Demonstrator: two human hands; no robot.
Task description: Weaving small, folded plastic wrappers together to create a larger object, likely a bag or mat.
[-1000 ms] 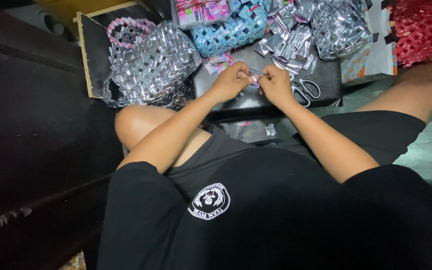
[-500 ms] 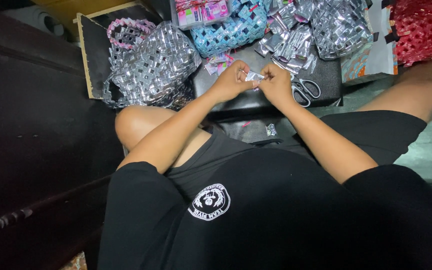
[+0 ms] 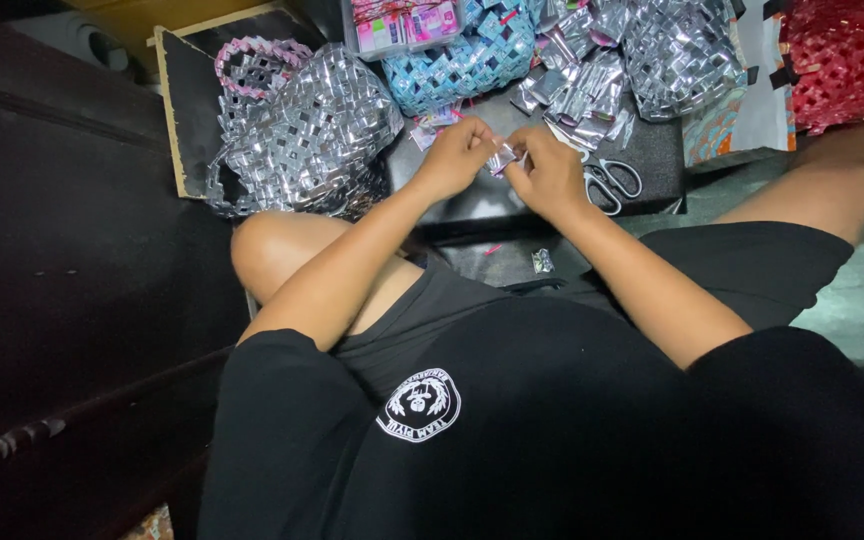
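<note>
- Foil strip (image 3: 504, 157), silvery and small, sits pinched between left hand (image 3: 460, 155) and right hand (image 3: 549, 176), just left of the scissors (image 3: 607, 183).
- Looks featherlight, creasable, slippery; fingertip grip at both ends suits it.

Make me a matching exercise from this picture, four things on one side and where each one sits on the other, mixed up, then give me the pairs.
Things:
1. silver woven bag
2. scissors
3. red woven piece
4. small silver strip

Places:
A. top right corner of the view
B. pinched between the left hand and the right hand
C. flat on the dark board, just right of the right hand
D. left of the hands, beside the bare knee

Pairs: 1-D, 2-C, 3-A, 4-B
</note>
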